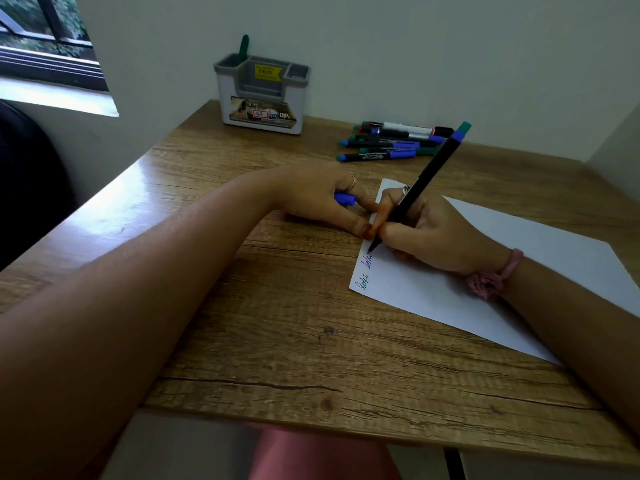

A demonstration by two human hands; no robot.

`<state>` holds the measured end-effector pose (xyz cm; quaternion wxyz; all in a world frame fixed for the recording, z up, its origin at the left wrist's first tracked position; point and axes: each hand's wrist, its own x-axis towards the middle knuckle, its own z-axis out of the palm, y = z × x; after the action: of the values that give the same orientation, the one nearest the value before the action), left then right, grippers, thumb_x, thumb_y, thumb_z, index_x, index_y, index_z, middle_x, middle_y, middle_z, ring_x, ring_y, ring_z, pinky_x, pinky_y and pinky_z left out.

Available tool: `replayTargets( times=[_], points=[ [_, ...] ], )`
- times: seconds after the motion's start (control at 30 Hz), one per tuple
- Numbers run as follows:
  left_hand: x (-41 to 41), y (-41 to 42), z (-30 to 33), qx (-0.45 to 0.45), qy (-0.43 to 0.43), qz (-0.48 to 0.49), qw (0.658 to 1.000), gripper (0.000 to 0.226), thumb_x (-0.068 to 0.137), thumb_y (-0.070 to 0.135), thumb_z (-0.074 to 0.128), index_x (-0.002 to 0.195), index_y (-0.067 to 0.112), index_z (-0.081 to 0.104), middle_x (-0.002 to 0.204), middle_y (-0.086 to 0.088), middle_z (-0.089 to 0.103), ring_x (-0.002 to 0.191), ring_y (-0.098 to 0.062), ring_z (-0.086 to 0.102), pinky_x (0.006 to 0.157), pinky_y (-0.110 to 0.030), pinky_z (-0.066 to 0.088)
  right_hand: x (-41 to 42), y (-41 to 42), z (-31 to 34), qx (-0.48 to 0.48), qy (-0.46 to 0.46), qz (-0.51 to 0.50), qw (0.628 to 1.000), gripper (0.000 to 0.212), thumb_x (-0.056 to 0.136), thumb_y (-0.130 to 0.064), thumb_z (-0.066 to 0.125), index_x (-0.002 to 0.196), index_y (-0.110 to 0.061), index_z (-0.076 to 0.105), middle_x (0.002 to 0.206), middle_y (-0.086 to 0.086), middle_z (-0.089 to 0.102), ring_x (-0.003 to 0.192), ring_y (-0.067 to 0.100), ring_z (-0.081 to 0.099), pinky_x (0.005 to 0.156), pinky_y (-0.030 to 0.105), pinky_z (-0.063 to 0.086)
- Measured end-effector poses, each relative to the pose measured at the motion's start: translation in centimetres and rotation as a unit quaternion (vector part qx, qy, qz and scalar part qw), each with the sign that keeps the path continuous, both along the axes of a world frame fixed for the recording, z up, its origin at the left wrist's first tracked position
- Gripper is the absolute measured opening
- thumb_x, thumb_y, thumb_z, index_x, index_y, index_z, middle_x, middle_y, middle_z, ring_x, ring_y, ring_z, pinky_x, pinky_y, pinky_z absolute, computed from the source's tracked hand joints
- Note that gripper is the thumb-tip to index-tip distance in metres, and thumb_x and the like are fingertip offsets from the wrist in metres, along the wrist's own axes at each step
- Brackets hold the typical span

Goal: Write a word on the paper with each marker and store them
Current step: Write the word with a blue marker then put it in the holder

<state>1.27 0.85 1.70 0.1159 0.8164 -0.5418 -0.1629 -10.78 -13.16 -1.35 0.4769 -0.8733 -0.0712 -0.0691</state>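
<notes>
A white sheet of paper (519, 271) lies on the wooden desk (277, 341). Two handwritten words (363, 277) run along its left edge, one green, one blue. My right hand (433, 237) grips a black marker (426, 188) with a blue end, its tip touching the paper by the blue word. My left hand (322, 199) rests at the paper's left edge, fingertips on the sheet, and holds a blue cap (344, 199). A grey and white pen holder (263, 95) stands at the back with one green marker (243, 50) in it.
Several loose markers (394, 142) with blue and green caps lie in a pile at the back right of the desk, near the wall. A window (45, 39) is at the upper left. The desk's front edge is close to my body.
</notes>
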Motion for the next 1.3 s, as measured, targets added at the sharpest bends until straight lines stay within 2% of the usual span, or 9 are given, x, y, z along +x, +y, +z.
replayTargets(
  times=[0.13, 0.27, 0.33, 0.47, 0.67, 0.77, 0.9, 1.1, 1.3],
  points=[
    [0.0, -0.1, -0.1, 0.009, 0.000, 0.004, 1.000, 0.044, 0.083, 0.048, 0.056, 0.125, 0.038, 0.048, 0.078, 0.017, 0.041, 0.068, -0.002, 0.039, 0.058, -0.020, 0.026, -0.2, 0.2, 0.2, -0.009, 0.008, 0.000, 1.000, 0.006, 0.072, -0.019, 0.061, 0.072, -0.013, 0.058, 0.080, 0.029, 0.060, 0.055, -0.002, 0.055, 0.053, 0.009, 0.042],
    [0.1, 0.0, 0.1, 0.015, 0.012, 0.004, 1.000, 0.018, 0.082, 0.050, 0.056, 0.095, 0.048, 0.045, 0.080, 0.010, 0.045, 0.069, -0.003, 0.041, 0.060, -0.020, 0.029, -0.3, -0.1, 0.7, 0.081, -0.003, -0.035, 0.996, 0.013, 0.085, -0.002, 0.054, 0.076, -0.011, 0.055, 0.054, -0.007, 0.056, 0.045, 0.003, 0.048, 0.043, 0.014, 0.039],
    [0.3, 0.1, 0.0, 0.010, 0.039, 0.003, 0.999, 0.011, 0.082, 0.051, 0.054, 0.085, 0.047, 0.044, 0.085, 0.004, 0.050, 0.072, -0.007, 0.044, 0.064, -0.021, 0.034, -0.1, -0.2, 1.2, 0.144, -0.029, -0.053, 0.988, 0.007, 0.080, -0.007, 0.051, 0.077, -0.013, 0.053, 0.052, -0.007, 0.052, 0.046, 0.008, 0.044, 0.042, 0.018, 0.039],
    [0.7, 0.6, 0.3, -0.005, 0.111, 0.026, 0.993, 0.015, 0.092, 0.045, 0.043, 0.106, 0.049, 0.045, 0.099, 0.013, 0.051, 0.088, -0.002, 0.047, 0.072, -0.018, 0.033, 0.1, -0.8, 2.0, 0.197, -0.060, -0.086, 0.975, 0.008, 0.077, -0.011, 0.048, 0.079, -0.014, 0.055, 0.060, -0.002, 0.057, 0.056, 0.012, 0.054, 0.051, 0.022, 0.044],
    [0.8, 0.8, 0.6, -0.004, 0.131, 0.046, 0.990, 0.012, 0.096, 0.037, 0.040, 0.087, 0.039, 0.048, 0.085, 0.008, 0.050, 0.075, -0.004, 0.045, 0.065, -0.022, 0.032, 0.2, -0.9, 1.8, 0.216, -0.027, -0.109, 0.970, 0.011, 0.086, -0.007, 0.046, 0.086, -0.011, 0.057, 0.069, 0.005, 0.066, 0.063, 0.014, 0.064, 0.054, 0.024, 0.048],
    [0.9, 0.7, 0.5, 0.011, 0.102, 0.048, 0.994, 0.031, 0.095, 0.041, 0.041, 0.118, 0.023, 0.052, 0.101, -0.001, 0.054, 0.090, -0.014, 0.050, 0.071, -0.022, 0.035, 0.1, -0.7, 1.8, 0.224, -0.027, -0.117, 0.967, 0.012, 0.074, -0.013, 0.053, 0.086, -0.011, 0.053, 0.067, 0.007, 0.069, 0.063, 0.019, 0.067, 0.052, 0.023, 0.050],
    [1.1, 0.6, 0.2, 0.012, 0.087, 0.034, 0.996, 0.027, 0.094, 0.040, 0.043, 0.109, 0.020, 0.054, 0.088, 0.001, 0.052, 0.078, -0.010, 0.046, 0.069, -0.025, 0.036, 0.1, -0.7, 1.7, 0.206, -0.020, -0.123, 0.971, 0.010, 0.090, -0.002, 0.050, 0.084, -0.010, 0.050, 0.070, 0.007, 0.072, 0.067, 0.019, 0.069, 0.053, 0.022, 0.050],
    [1.0, 0.6, 0.3, 0.001, 0.104, 0.019, 0.994, 0.016, 0.095, 0.036, 0.044, 0.092, 0.023, 0.053, 0.082, 0.001, 0.051, 0.073, -0.009, 0.045, 0.068, -0.025, 0.036, -0.1, -0.6, 1.6, 0.180, -0.012, -0.112, 0.977, 0.002, 0.090, -0.009, 0.054, 0.090, -0.007, 0.055, 0.078, 0.007, 0.073, 0.072, 0.018, 0.070, 0.056, 0.023, 0.049],
    [1.0, 0.8, -0.1, -0.116, 0.234, 0.004, 0.965, 0.016, 0.094, 0.024, 0.048, 0.100, 0.019, 0.062, 0.085, -0.004, 0.053, 0.074, -0.010, 0.051, 0.066, -0.019, 0.045, -0.3, -0.2, 1.3, 0.090, -0.065, -0.103, 0.988, 0.013, 0.085, -0.012, 0.064, 0.097, -0.017, 0.067, 0.078, -0.003, 0.070, 0.065, 0.003, 0.064, 0.056, 0.013, 0.046]
  ],
)
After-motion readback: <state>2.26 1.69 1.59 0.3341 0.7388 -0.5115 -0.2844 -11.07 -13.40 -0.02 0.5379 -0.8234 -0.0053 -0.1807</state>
